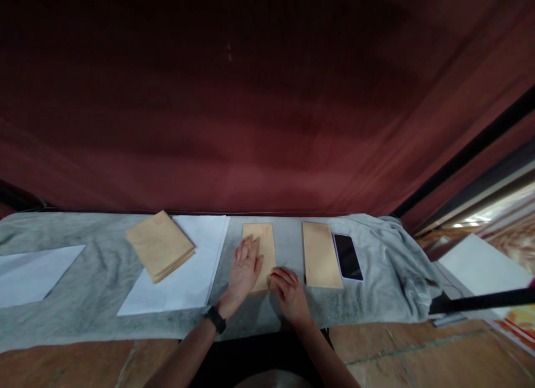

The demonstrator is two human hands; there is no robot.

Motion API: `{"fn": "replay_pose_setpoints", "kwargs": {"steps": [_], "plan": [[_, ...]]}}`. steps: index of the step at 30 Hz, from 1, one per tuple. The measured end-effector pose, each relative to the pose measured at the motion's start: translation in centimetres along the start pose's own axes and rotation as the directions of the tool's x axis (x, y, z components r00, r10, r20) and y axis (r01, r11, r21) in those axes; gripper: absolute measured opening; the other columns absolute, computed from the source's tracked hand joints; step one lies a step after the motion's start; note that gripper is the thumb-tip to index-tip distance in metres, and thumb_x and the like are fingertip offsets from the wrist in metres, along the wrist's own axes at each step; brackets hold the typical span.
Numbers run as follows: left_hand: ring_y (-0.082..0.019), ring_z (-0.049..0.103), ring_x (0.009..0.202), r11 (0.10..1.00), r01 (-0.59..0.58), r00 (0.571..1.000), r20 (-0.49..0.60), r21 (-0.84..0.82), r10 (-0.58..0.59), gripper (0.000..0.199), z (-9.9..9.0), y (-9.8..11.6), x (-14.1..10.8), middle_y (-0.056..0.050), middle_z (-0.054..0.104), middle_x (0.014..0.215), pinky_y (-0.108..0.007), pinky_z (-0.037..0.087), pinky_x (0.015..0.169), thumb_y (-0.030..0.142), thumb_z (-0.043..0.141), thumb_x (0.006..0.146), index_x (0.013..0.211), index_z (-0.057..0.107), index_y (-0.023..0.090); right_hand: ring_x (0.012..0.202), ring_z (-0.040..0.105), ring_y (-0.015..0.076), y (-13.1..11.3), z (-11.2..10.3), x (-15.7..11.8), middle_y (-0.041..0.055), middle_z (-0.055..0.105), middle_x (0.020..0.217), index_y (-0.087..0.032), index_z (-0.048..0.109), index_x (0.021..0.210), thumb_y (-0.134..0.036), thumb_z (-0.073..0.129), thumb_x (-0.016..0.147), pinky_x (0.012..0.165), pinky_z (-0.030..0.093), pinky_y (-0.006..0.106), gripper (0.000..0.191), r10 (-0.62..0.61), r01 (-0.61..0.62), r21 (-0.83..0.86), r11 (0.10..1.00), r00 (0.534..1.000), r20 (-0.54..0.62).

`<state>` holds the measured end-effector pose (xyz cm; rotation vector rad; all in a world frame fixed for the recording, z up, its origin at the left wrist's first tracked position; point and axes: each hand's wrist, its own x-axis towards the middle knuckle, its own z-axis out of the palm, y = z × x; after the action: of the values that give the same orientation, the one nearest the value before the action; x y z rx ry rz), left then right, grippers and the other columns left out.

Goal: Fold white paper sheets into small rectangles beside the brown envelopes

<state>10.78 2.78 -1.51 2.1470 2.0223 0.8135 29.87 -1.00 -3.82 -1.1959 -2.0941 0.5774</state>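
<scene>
A brown paper envelope [267, 251] lies upright in front of me on the grey cloth. My left hand [246, 266] rests flat over its left half, fingers stretched out, with a black band on the wrist. At the envelope's lower right edge is my right hand [289, 294], its fingers curled together and closed on that edge; the fingertips are partly hidden. To the right lies a second brown envelope [321, 257], apart from both hands. A stack of brown envelopes [161, 244] sits askew on white paper sheets [184, 287] at left.
A dark-screened phone [348, 257] lies beside the right-hand envelope. More white paper [37, 276] is at the far left. The grey cloth [388, 276] covers the narrow surface, bunched at its right end. A dark red fabric wall [251, 126] rises behind; black bars [468, 159] stand at right.
</scene>
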Motion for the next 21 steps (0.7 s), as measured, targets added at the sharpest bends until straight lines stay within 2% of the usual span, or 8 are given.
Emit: {"fn": "replay_pose_setpoints", "kwargs": {"steps": [2, 4, 7, 9, 14, 18, 21], "plan": [[-0.031, 0.03, 0.149, 0.984, -0.132, 0.989, 0.081, 0.122, 0.122, 0.055, 1.6, 0.1, 1.7, -0.015, 0.038, 0.16, -0.052, 0.024, 0.12, 0.031, 0.039, 0.1, 0.152, 0.038, 0.016, 0.122, 0.059, 0.0238, 0.1, 0.2, -0.1, 0.0066, 0.069, 0.128, -0.025, 0.07, 0.12, -0.009, 0.052, 0.092, 0.106, 0.043, 0.044, 0.037, -0.013, 0.013, -0.019, 1.0, 1.0, -0.017], [-0.03, 0.027, 0.151, 0.963, -0.203, 0.969, 0.179, 0.175, 0.172, 0.057, 3.1, -0.1, 3.7, -0.015, 0.035, 0.162, -0.052, 0.021, 0.122, 0.035, 0.035, 0.101, 0.153, 0.035, 0.014, 0.119, 0.06, 0.0234, 0.2, 0.2, -0.1, 0.0068, 0.07, 0.126, -0.025, 0.07, 0.119, -0.009, 0.05, 0.093, 0.104, 0.045, 0.044, 0.037, -0.02, 0.02, -0.025, 0.999, 0.999, -0.033], [-0.026, 0.03, 0.151, 0.952, -0.258, 0.947, 0.237, 0.163, 0.216, 0.058, 4.6, -0.7, 5.8, -0.013, 0.039, 0.16, -0.048, 0.021, 0.123, 0.042, 0.037, 0.101, 0.152, 0.038, 0.015, 0.115, 0.062, 0.0227, 0.2, 0.1, -0.1, 0.0074, 0.07, 0.123, -0.025, 0.069, 0.12, -0.01, 0.047, 0.095, 0.099, 0.047, 0.043, 0.036, -0.029, 0.029, -0.016, 0.999, 0.998, -0.048], [-0.024, 0.03, 0.15, 0.951, -0.273, 0.942, 0.242, 0.148, 0.233, 0.059, 5.0, -1.1, 6.3, -0.012, 0.039, 0.16, -0.045, 0.019, 0.124, 0.044, 0.038, 0.1, 0.153, 0.038, 0.016, 0.113, 0.063, 0.0226, 0.1, -0.1, 0.0, 0.0078, 0.07, 0.122, -0.025, 0.068, 0.12, -0.01, 0.045, 0.096, 0.097, 0.048, 0.042, 0.036, -0.028, 0.028, -0.005, 1.0, 0.998, -0.049], [-0.021, 0.031, 0.15, 0.935, -0.336, 0.916, 0.269, 0.111, 0.297, 0.058, 5.0, -1.4, 4.8, -0.011, 0.039, 0.16, -0.041, 0.018, 0.125, 0.043, 0.035, 0.101, 0.153, 0.038, 0.015, 0.114, 0.063, 0.0229, 0.1, -0.1, 0.2, 0.0079, 0.07, 0.122, -0.024, 0.067, 0.118, -0.009, 0.044, 0.094, 0.098, 0.048, 0.043, 0.036, -0.018, 0.018, -0.014, 1.0, 0.999, -0.028], [-0.02, 0.031, 0.15, 0.917, -0.391, 0.892, 0.277, 0.075, 0.357, 0.056, 4.1, -1.2, 2.3, -0.01, 0.04, 0.16, -0.04, 0.02, 0.124, 0.042, 0.035, 0.102, 0.152, 0.038, 0.016, 0.114, 0.063, 0.0229, 0.6, 0.3, -0.2, 0.0078, 0.07, 0.123, -0.023, 0.067, 0.118, -0.009, 0.043, 0.093, 0.101, 0.047, 0.043, 0.038, -0.006, 0.006, -0.002, 1.0, 1.0, -0.025], [-0.02, 0.032, 0.15, 0.902, -0.43, 0.873, 0.269, 0.033, 0.406, 0.054, 2.8, -0.9, -0.1, -0.01, 0.041, 0.16, -0.041, 0.023, 0.124, 0.038, 0.034, 0.103, 0.153, 0.036, 0.016, 0.115, 0.063, 0.022, 1.4, 0.5, -0.4, 0.0077, 0.07, 0.122, -0.023, 0.068, 0.118, -0.012, 0.041, 0.096, 0.104, 0.048, 0.042, 0.037, 0.038, -0.036, 0.027, 0.999, 0.997, -0.068]]}}
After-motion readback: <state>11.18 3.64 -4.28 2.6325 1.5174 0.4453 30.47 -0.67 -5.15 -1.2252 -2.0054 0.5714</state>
